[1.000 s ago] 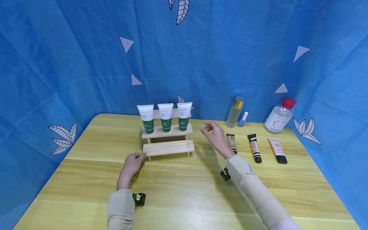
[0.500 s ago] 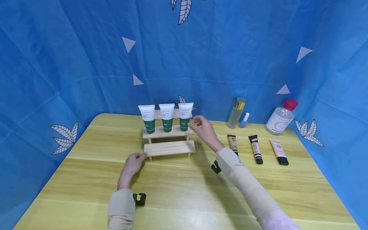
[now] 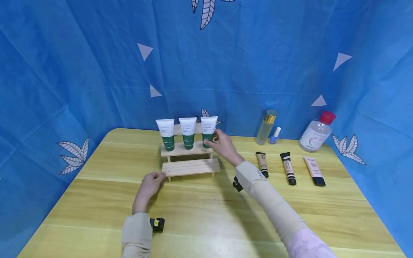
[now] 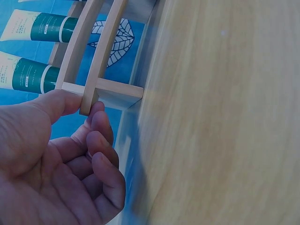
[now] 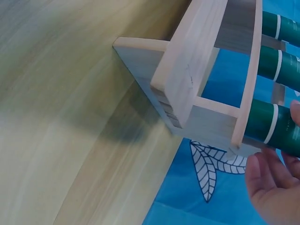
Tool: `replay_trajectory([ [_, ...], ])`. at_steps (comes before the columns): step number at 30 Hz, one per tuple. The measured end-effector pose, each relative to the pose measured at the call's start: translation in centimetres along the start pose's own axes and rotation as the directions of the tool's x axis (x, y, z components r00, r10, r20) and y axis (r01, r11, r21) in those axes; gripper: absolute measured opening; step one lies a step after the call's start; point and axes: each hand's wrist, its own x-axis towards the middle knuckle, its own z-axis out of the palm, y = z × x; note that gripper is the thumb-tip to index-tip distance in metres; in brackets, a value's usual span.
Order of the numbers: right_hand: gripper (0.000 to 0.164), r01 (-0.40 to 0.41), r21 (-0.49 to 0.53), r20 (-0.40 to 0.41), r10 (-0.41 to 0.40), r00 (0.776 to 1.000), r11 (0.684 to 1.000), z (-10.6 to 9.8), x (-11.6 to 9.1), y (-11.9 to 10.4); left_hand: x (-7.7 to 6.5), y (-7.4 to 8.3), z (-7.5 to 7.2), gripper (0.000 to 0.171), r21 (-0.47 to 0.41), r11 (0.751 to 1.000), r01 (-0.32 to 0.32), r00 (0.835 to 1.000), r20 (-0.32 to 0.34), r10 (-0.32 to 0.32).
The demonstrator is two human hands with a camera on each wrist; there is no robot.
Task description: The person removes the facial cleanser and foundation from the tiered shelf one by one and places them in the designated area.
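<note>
Steadying the stepped wooden rack [image 3: 190, 167] at its front left corner with left hand [image 3: 151, 183] pinching, right hand [image 3: 224, 146] closing fingers around the rightmost green-and-white tube [image 3: 208, 131] on the middle step, likely calling for a clean upward lift.

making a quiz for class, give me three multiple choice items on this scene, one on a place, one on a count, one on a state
1. Where does the left hand rest?
A. at the rack's lower front corner
B. on the red-capped bottle
C. on a flat tube

2. How many green-and-white tubes stand on the rack?
A. one
B. three
C. five

3. How do the three tubes right of the rack lie?
A. upright
B. stacked
C. flat, side by side

Answers: 1 A, its thumb and fingers pinch that corner. 2 B, three stand in a row, the right hand at the rightmost tube. 3 C, each lies apart on the table.
</note>
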Motion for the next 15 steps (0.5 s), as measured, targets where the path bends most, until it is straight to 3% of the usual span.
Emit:
replay_trajectory([
  [15, 0.046, 0.024, 0.048, -0.003, -0.024, 1.000, 0.999, 0.40, -0.54, 0.97, 0.12, -0.14, 0.05, 0.036, 0.004, 1.000, 0.001, 1.000, -0.006, -0.001],
])
